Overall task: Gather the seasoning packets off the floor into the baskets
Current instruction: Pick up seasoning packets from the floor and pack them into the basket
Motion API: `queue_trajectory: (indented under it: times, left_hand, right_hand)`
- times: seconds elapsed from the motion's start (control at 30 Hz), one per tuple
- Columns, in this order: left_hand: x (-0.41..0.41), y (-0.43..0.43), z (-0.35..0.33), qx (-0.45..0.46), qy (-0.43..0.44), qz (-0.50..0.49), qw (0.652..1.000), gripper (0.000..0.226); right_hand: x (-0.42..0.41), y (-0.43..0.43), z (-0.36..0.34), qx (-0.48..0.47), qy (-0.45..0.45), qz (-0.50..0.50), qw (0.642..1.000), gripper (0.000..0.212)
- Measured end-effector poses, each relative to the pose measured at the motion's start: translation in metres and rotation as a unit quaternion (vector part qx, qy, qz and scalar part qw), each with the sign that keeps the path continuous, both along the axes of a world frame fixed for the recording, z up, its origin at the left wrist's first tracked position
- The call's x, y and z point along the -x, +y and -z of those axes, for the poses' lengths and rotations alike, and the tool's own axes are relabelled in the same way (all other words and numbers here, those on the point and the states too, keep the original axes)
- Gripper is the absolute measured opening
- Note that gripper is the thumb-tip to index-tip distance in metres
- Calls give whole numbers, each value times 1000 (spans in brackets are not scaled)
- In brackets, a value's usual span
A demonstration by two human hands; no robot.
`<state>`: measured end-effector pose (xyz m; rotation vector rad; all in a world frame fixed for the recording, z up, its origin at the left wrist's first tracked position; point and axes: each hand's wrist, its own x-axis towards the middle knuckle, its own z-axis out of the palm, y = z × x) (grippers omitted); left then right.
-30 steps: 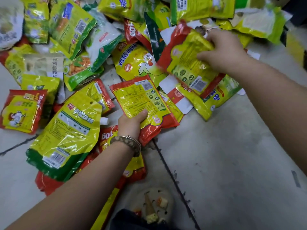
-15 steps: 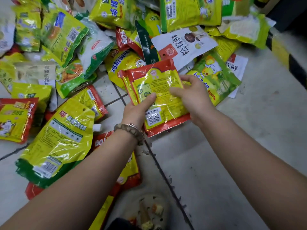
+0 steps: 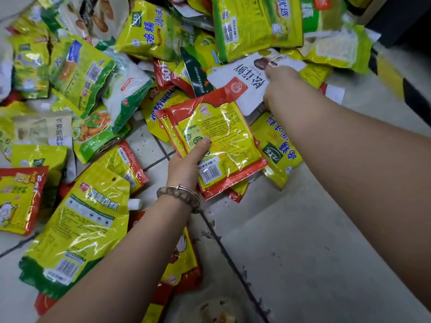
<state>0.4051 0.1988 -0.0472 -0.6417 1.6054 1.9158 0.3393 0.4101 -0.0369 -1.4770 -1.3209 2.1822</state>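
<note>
松茸鲜 on white pkt (image 3: 233,73), 鸡精 on yellow pkt (image 3: 140,40).

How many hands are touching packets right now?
2. The left hand grips the red-and-yellow packet at the centre, thumb on top. The right hand touches the white packet behind it, further back in the pile.

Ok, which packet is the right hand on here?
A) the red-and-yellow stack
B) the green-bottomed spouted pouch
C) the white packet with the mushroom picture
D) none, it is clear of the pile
C: the right hand grips the white packet, while the left hand holds the red-and-yellow packets.
</note>
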Motion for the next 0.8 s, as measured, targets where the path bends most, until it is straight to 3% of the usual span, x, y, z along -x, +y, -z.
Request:
queue_trajectory:
  times: [0.13,0.2,0.37,0.5,0.6,0.63,0.8]
  left_hand:
    - [7,4,-1,-6,14,1,1000,33]
    - [9,7,-4,-21,23,8,999,38]
    - [2,25,-33,-48,19,71,996,2]
    - [-22,50,-81,-126,25,148,981,12]
    - [-48,69,-120,-102,66,192,974,44]
    - [-57,76,-131,-87,103,195,971,45]
    - [-105,111,-203,-87,235,241,938,8]
  right_hand:
    - [-25,13,0,-5,54,34,998,39]
    - [-55,23,-2,-15,102,60,993,37]
    - [-139,45,-53,-98,152,73,981,39]
    - [-206,55,-117,-125,172,93,973,36]
    - [-252,58,-157,-146,172,111,968,42]
    - [-265,59,-168,-151,169,118,967,43]
    - [-326,62,-231,-197,154,151,956,39]
